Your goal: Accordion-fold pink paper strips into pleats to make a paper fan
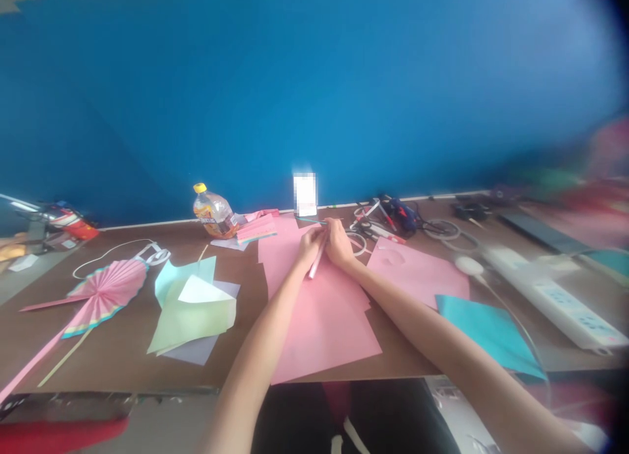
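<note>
Both my hands meet over a stack of pink paper sheets (319,323) on a brown table (118,349). My left hand (308,245) and my right hand (340,242) are closed together around a narrow folded strip of pink paper (317,261) that slants down toward me. The fingers of both hands pinch the strip's far end. More pink paper (417,274) lies just right of my right forearm.
A pink pleated paper fan (105,290) lies at the left, pale green and white sheets (191,310) beside it. A plastic bottle (213,211) stands at the back. Scissors and tools (378,221) lie behind my hands. Teal paper (484,333) and a white power strip (560,303) are right.
</note>
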The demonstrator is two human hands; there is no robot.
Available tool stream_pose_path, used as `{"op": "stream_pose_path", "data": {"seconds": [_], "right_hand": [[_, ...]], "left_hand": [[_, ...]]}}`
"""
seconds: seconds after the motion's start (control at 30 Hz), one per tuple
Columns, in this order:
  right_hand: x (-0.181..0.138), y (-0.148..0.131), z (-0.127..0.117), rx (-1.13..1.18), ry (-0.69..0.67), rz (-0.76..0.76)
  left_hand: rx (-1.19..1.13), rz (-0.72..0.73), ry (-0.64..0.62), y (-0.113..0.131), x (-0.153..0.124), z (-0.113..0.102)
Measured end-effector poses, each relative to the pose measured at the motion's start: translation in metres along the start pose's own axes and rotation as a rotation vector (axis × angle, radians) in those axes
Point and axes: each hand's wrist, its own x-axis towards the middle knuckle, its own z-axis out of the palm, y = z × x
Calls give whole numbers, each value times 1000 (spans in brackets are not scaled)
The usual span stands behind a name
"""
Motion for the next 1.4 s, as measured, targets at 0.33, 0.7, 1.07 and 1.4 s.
{"op": "stream_pose_path", "data": {"seconds": [0.33, 0.7, 1.07, 1.4], "right_hand": [[-1, -11, -8, 15, -21, 109], [0, -13, -13, 99, 32, 120], [0, -14, -12, 23, 20, 101], [-2, -11, -9, 8, -19, 97]], "left_hand": [[-65, -15, 20, 10, -4, 3], [-121, -55, 36, 0, 1, 0], [-115, -30, 7, 4, -3, 1], [-105, -54, 45, 0, -1, 1]]}}
